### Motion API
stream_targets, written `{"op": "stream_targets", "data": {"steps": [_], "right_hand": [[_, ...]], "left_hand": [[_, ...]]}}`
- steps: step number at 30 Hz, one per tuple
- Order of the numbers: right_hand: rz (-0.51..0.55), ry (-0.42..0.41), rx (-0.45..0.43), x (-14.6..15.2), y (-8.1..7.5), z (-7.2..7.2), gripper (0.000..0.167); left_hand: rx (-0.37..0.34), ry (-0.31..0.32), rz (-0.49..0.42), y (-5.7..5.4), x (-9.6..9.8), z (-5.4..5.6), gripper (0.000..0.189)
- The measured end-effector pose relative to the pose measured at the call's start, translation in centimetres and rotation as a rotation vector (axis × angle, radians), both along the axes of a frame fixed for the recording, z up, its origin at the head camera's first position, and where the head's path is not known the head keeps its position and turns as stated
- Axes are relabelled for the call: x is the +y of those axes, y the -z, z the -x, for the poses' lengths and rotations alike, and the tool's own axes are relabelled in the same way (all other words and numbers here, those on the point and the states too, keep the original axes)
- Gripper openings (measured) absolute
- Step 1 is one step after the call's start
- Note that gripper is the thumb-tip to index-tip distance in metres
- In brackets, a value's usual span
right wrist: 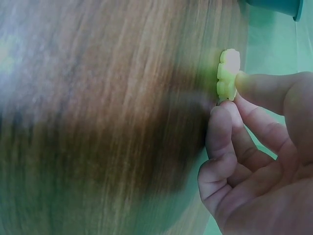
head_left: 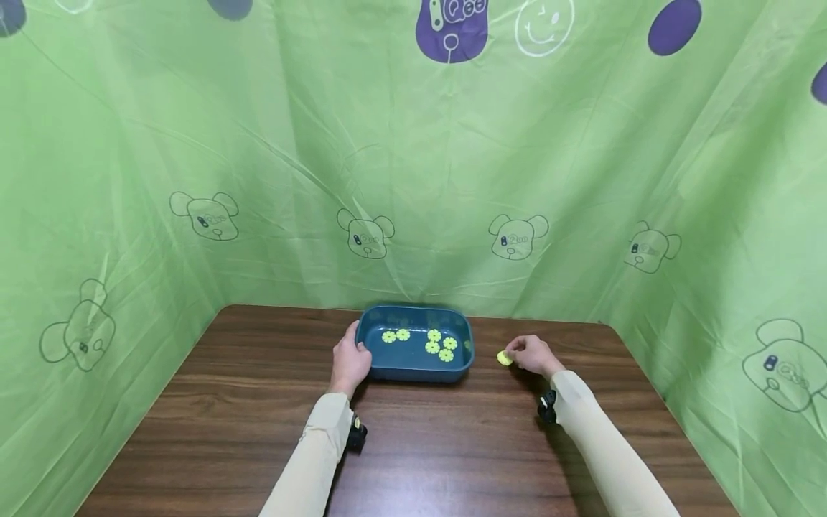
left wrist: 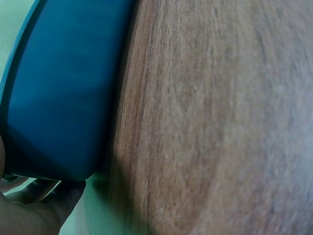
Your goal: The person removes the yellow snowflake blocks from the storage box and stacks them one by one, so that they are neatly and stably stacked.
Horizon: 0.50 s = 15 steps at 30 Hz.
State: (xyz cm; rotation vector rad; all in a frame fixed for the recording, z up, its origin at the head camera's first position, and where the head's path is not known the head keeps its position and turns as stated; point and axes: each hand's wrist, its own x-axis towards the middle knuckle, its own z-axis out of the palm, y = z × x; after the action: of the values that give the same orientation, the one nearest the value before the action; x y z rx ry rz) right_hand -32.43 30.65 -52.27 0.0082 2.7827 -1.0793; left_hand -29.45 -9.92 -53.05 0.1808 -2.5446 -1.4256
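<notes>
A dark blue rectangular basin (head_left: 413, 374) stands on the wooden table, with several yellow flower-shaped pieces (head_left: 432, 347) lying flat on its bottom. My left hand (head_left: 352, 362) grips the basin's left end, the thumb near the rim. In the left wrist view the basin wall (left wrist: 58, 98) fills the left side, and fingers curl at its corner. To the right of the basin, my right hand (head_left: 533, 355) pinches another yellow flower-shaped piece (right wrist: 228, 73) between thumb and fingers. That piece is close to the tabletop; whether it touches the wood I cannot tell.
The brown wooden table (head_left: 446, 445) ends at a green printed curtain (head_left: 439, 179) on the back and both sides. A dark wrist camera (head_left: 547, 406) sits at the right cuff, another wrist camera (head_left: 356, 432) at the left.
</notes>
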Motion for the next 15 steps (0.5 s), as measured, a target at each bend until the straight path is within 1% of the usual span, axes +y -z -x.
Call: {"op": "stream_targets", "data": {"steps": [4,9,11,15], "right_hand": [[-0.015,0.003,0.011,-0.12,-0.13,-0.23,0.015],[-0.024,-0.014,0.016,-0.2,-0.18,-0.17,0.015],[-0.047,-0.017,0.018,-0.24,-0.2,-0.02,0.014],[-0.147,-0.013,0.068,-0.56,-0.69,0.36,0.018]], "left_hand": [[-0.013,0.002,-0.005,0.18,-0.03,0.14,0.057],[-0.015,0.0,-0.009,0.27,-0.05,0.24,0.057],[-0.015,-0.001,-0.008,0.29,-0.05,0.22,0.057],[-0.006,-0.001,-0.006,0.33,0.01,0.2,0.057]]}}
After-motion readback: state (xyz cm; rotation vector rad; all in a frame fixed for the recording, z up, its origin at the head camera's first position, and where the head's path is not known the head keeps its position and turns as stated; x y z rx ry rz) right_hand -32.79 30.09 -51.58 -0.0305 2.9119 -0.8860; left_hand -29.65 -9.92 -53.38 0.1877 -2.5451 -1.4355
